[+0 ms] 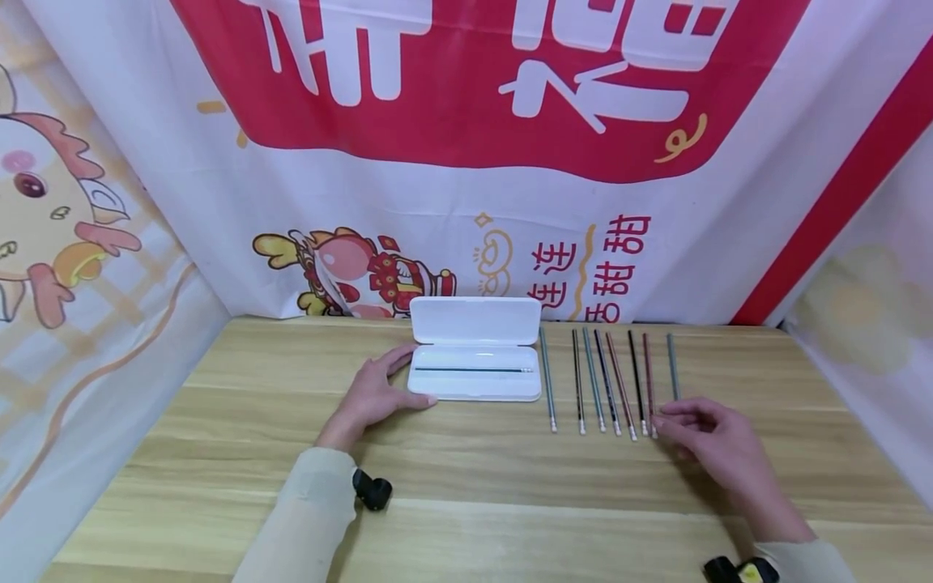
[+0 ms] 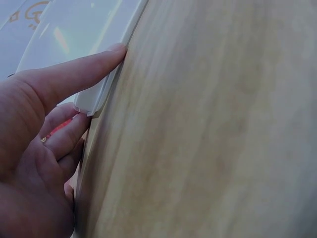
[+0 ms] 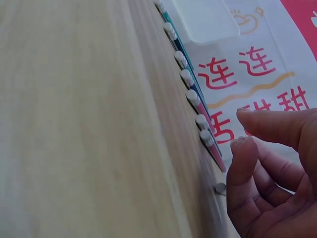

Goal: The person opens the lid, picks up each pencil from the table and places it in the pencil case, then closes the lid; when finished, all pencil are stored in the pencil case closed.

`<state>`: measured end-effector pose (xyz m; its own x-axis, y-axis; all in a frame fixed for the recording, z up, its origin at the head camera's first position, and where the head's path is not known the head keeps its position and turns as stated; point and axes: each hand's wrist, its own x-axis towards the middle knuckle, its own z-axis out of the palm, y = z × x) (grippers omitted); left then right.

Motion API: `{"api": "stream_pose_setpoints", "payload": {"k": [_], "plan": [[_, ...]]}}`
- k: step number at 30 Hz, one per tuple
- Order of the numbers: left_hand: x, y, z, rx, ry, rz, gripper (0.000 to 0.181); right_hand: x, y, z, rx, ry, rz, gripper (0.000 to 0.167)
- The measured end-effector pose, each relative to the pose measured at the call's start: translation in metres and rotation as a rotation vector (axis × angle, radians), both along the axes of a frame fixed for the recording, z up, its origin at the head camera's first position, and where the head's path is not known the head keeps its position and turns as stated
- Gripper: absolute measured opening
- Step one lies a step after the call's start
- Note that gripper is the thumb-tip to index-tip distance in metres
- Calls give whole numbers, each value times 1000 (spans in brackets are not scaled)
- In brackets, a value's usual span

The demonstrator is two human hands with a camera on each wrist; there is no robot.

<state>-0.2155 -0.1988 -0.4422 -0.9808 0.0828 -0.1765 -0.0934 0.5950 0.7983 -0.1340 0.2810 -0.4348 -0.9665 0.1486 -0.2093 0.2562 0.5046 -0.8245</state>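
Note:
A white pencil case lies with its lid raised, one dark pencil across its tray. My left hand grips the case's left end, its thumb along the front edge and the other fingers at the side and back. Several pencils lie in a row right of the case, white eraser ends towards me. My right hand hovers at the row's right end, over the near end of a teal pencil. In the right wrist view a gap shows between its thumb and bent index finger, nothing held.
The wooden table reaches back to a white and red printed cloth. More printed cloth hangs at the left side and the right side.

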Motion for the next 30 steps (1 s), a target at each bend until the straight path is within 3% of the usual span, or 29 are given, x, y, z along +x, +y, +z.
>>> {"api": "stream_pose_setpoints", "payload": {"k": [10,19,30], "plan": [[0,-1,1,9,-2,-2,100,-1,18,-1,56,-83,-35,64],[0,-1,0,10,-2,0,100,-1,29,0,103,-84,-56,63],[-2,-1,0,-36,30,-12,98,-7,33,-2,89,-101,-56,64]]}}
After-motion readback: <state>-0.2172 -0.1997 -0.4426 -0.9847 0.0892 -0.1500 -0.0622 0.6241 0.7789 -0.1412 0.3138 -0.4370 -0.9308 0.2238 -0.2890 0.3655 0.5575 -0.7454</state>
